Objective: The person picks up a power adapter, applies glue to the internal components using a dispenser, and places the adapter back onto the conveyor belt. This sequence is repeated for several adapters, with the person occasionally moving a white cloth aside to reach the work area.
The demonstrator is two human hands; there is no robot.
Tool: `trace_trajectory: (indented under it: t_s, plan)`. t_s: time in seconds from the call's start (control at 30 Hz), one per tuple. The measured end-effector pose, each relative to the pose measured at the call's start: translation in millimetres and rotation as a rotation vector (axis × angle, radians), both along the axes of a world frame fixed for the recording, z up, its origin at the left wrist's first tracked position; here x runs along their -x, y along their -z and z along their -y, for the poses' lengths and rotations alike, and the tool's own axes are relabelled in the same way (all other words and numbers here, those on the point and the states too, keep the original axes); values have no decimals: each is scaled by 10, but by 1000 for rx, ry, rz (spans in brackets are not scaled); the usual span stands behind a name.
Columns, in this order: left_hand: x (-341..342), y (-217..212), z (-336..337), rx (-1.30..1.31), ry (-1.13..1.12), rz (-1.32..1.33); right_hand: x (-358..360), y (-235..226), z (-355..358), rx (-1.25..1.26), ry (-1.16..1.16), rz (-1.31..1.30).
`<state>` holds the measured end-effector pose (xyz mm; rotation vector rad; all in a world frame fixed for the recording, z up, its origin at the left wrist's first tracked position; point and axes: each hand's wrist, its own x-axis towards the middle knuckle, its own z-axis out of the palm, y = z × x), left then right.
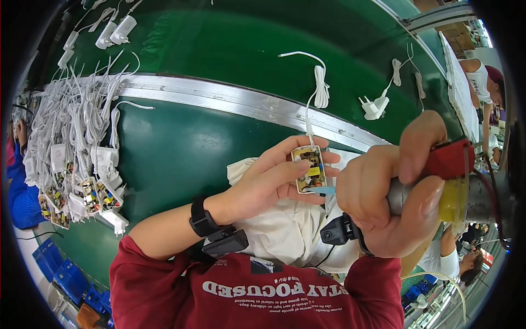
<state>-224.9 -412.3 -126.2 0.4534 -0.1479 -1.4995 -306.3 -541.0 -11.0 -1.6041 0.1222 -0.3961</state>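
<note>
My left hand (257, 183) is closed round an opened white power adapter (313, 171), thumb across its near side and fingers around it. The casing shows a circuit board with a yellow component. Its white cord (321, 90) leads away over the metal rail, bundled in a loop. In the fist of my right hand (372, 189) is a grey cylindrical dispenser (401, 196) with a red switch block (450, 159) and a yellow band. Its light-blue nozzle (323, 190) reaches the adapter's near end; whether the tip touches the board, I cannot tell.
At left, a big pile of white corded adapters (82, 131), several with bare boards, lies on the green table (181, 142). A metal rail (219, 98) crosses to a green belt (230, 49). Another adapter (375, 108) lies at far right. People sit along the right side.
</note>
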Motion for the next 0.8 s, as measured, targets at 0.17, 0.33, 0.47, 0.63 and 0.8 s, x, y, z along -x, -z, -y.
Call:
trace_trajectory:
  t_s: [0.17, 0.33, 0.47, 0.63, 0.8]
  plan:
    - [1, -12, 2, -20, 2, 6, 6, -12, 29, -9, 18, -1]
    - [-101, -131, 88, -178, 70, 308, -4, -12, 66, -42, 47, 5]
    - [-449, -216, 465, -188, 22, 852, -23, -13, -1, -136, 56, 28]
    - [-825, -211, 974, -163, -286, 1986, -46, -35, -44, -357, 78, 45]
    - [-1184, -205, 819, -301, -279, 2027, -51, 13, -17, -230, 96, 73]
